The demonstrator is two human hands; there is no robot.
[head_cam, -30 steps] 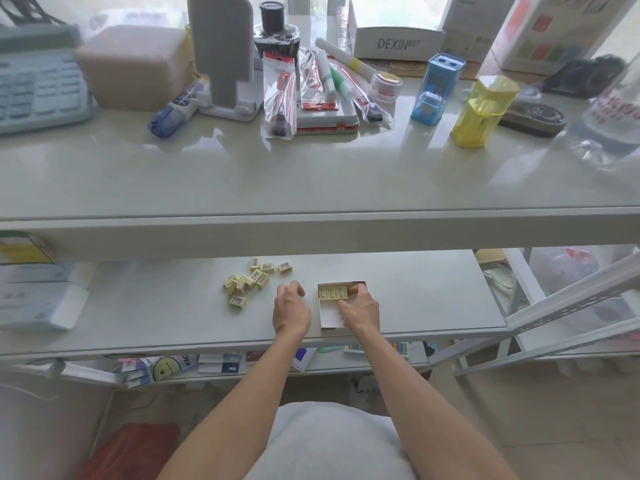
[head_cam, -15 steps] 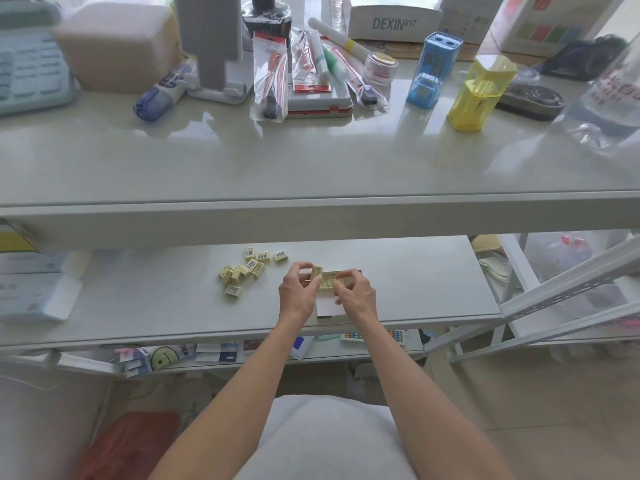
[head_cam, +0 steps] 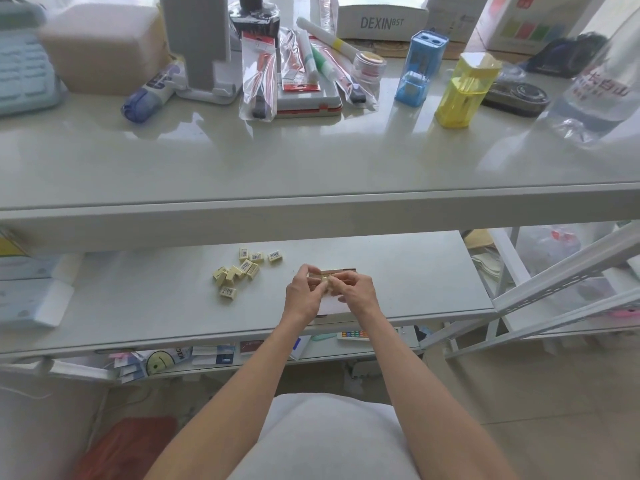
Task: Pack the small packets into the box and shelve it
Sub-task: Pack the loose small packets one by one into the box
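Observation:
Several small pale-yellow packets (head_cam: 242, 270) with barcode labels lie scattered on the lower shelf (head_cam: 138, 306), left of my hands. A small open cardboard box (head_cam: 341, 271) sits on that shelf, its white flap (head_cam: 332, 306) folded toward me. My left hand (head_cam: 304, 292) and my right hand (head_cam: 356, 289) meet over the box, fingertips pinched together on a small yellow packet (head_cam: 325, 278) at the box's left end. My hands hide most of the box's inside.
The upper counter (head_cam: 311, 161) carries pens in plastic sleeves, a blue sharpener (head_cam: 420, 67), a yellow sharpener (head_cam: 464, 88), a keyboard and a bottle. White boxes (head_cam: 31, 299) stand at the lower shelf's left end. A metal rack (head_cam: 554, 289) is at right.
My left hand moved right from the shelf to the box and joined my right hand; both now pinch a packet over the box. The camera view shifted slightly downward.

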